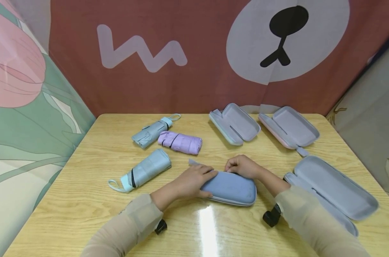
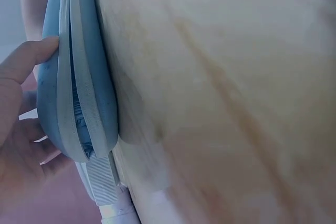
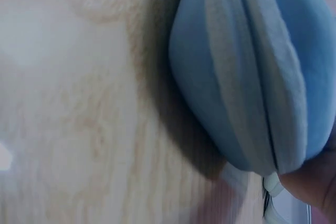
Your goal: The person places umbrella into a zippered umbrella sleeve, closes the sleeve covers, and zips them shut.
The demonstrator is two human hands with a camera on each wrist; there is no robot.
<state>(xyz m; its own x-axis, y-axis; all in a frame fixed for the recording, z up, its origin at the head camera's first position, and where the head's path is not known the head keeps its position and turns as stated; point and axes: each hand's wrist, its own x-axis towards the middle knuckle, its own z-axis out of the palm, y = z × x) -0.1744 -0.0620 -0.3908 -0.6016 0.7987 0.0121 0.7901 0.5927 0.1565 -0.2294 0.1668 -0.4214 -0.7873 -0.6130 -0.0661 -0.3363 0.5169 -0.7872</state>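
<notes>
A blue zip case [image 1: 233,189] lies on the table in front of the person, lid lowered. My left hand [image 1: 192,180] holds its left end, thumb on the near side and fingers across the top. At the far edge, my right hand [image 1: 244,167] has curled fingers pinching at the zipper; the pull itself is hidden. The left wrist view shows the seam parted at one end, with crumpled blue fabric [image 2: 83,124] inside. A ribbed grey strap [image 2: 101,179] sticks out there. From the right wrist, only a narrow gap shows along the zipper seam [image 3: 257,77].
Left of the case lie a light blue folded umbrella [image 1: 152,167], a purple one [image 1: 181,142] and a grey-blue one [image 1: 151,132]. Three opened cases stand at the back [image 1: 240,123], back right [image 1: 295,126] and right [image 1: 335,185], the last beside the right forearm. A printed curtain [image 1: 197,85] hangs behind.
</notes>
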